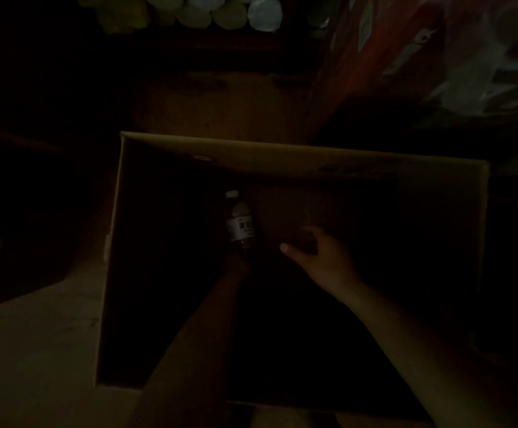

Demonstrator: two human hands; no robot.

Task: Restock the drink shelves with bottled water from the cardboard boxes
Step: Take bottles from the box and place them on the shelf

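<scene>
The scene is very dark. An open cardboard box point(282, 149) fills the middle of the view. Inside it is a small water bottle point(239, 222) with a white cap and pale label. My left hand point(240, 262) reaches into the box and grips the bottle at its lower end; the fingers are barely visible in shadow. My right hand point(319, 254) is also inside the box, to the right of the bottle, with thumb spread and fingers loosely curved, holding nothing. The rest of the box floor is too dark to read.
Several pale bottle ends point(230, 13) lie on a shelf at the top. A red-and-white wrapped pack point(406, 50) stands at the upper right. A lighter floor area point(35, 335) lies left of the box.
</scene>
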